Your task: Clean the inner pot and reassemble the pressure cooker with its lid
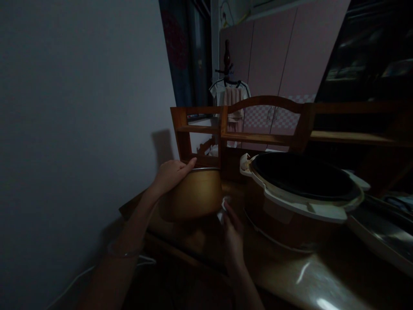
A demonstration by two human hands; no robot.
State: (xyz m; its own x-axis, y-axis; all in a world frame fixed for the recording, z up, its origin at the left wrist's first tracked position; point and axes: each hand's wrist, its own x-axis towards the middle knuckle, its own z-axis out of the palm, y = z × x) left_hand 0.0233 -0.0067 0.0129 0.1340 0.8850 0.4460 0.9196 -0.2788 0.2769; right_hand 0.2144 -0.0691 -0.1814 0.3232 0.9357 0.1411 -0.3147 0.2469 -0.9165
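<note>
A golden-brown inner pot (195,193) stands on the wooden tabletop (290,271). My left hand (171,174) grips its near left rim, thumb laid along the edge. My right hand (232,232) is closed on a small pale thing, perhaps a cloth or tissue (224,204), pressed against the pot's right side. Just to the right sits an open rice cooker (303,198) with a white rim and dark inside.
A wooden shelf rack (258,125) stands behind the pot and cooker. A plain wall fills the left. Clothes hang on a stand (230,92) before pink cupboards. The cooker's lid (383,232) lies open at right. A white cord (80,275) trails down at lower left.
</note>
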